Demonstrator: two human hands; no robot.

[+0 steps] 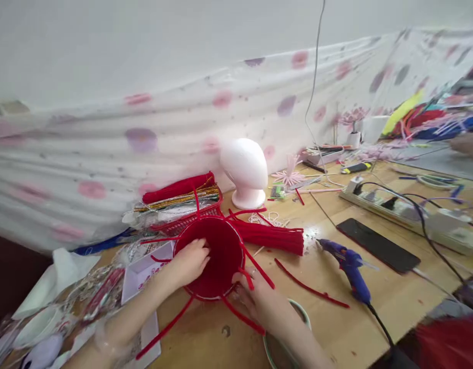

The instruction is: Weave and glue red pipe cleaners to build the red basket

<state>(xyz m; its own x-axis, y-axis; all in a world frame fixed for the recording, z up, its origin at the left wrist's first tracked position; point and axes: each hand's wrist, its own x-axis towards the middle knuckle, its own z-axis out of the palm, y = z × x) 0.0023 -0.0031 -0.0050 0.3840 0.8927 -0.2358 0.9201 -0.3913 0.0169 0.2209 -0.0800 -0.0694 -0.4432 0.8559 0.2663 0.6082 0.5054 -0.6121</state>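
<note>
A round red basket-like form (221, 256) woven from red pipe cleaners lies on the wooden table (336, 328), with loose red stems sticking out all round it. My left hand (188, 264) rests on its left rim, fingers curled against the red surface. My right hand (255, 300) is at its lower right edge, fingers pinched on a red pipe cleaner stem (247, 279). A bundle of red pipe cleaners (272, 236) lies just right of the form.
A white foam head (246, 171) stands behind. A blue glue gun (349, 269), a black phone (378, 251) and a power strip (397, 210) lie to the right. Packs of pipe cleaners (180, 197) lie behind, a green-rimmed bowl (286, 343) below my right hand.
</note>
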